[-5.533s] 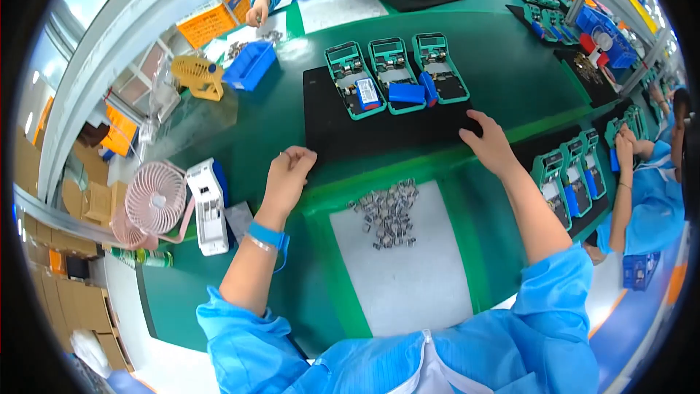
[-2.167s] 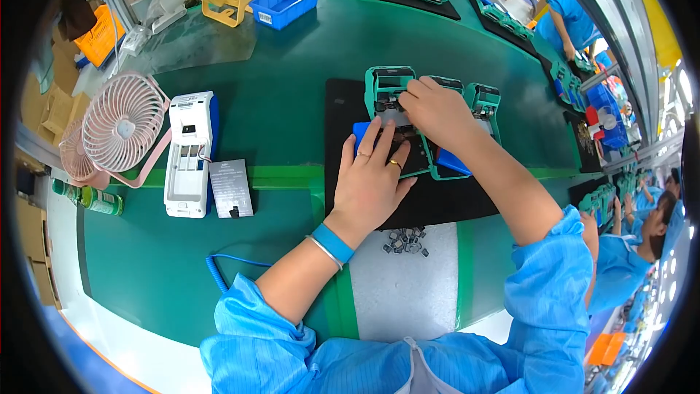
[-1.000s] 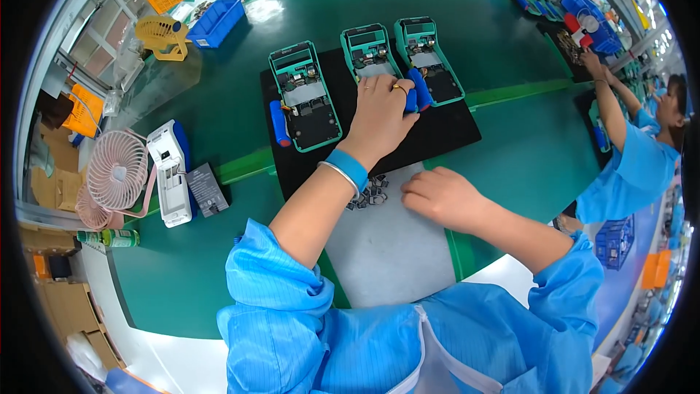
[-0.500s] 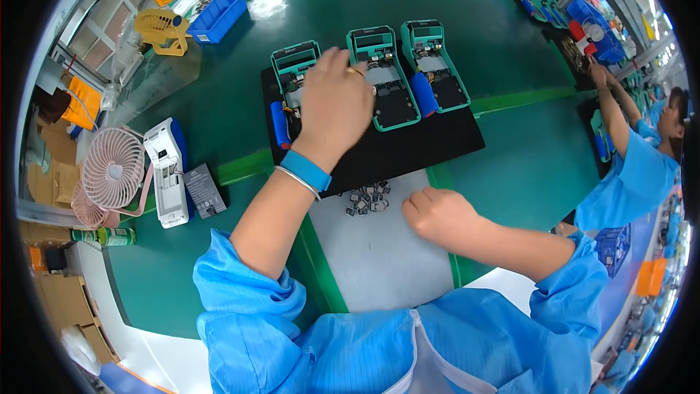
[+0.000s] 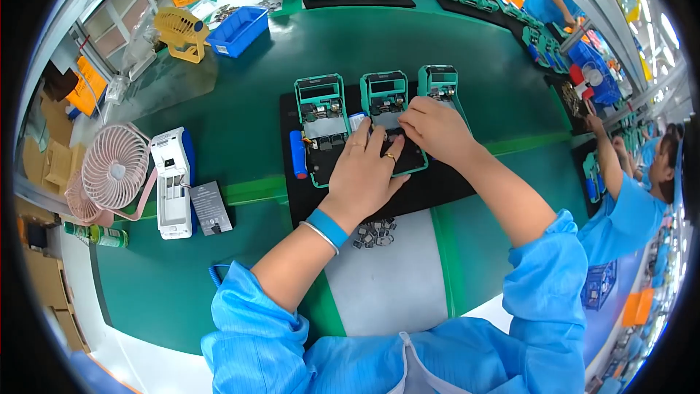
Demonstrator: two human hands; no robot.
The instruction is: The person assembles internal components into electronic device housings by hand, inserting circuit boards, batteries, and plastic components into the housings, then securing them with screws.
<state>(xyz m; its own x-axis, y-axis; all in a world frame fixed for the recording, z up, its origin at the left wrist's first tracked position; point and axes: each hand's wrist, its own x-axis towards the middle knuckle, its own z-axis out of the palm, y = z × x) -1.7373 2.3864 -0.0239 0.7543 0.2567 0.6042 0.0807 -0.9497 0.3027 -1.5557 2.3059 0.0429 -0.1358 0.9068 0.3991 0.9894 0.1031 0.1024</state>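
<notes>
Three teal device housings lie in a row on a black mat [image 5: 453, 188]: a left housing [image 5: 319, 80], a middle housing [image 5: 383, 79] and a right housing [image 5: 437, 71]. My left hand [image 5: 362, 174] rests across the lower part of the middle one, fingers spread. Above its fingertips, my right hand [image 5: 440, 129] pinches at the inside of that same housing; whatever its fingers hold is hidden. It also covers much of the right housing. Along the left housing lies a blue cylinder [image 5: 298, 155] with wires. Small dark metallic parts [image 5: 375, 233] form a pile nearer me.
A pink fan [image 5: 114, 165], a white device shell [image 5: 173, 186] and a grey printed box [image 5: 211, 208] stand at left. Farther back are a blue bin [image 5: 238, 31] and a yellow fan [image 5: 182, 33]. Co-workers sit across and at right [image 5: 627, 204].
My right hand has gone from beside the pile of small parts up to the middle housing. My left hand has spread over that housing's lower part, uncovering the left one. The view has shifted.
</notes>
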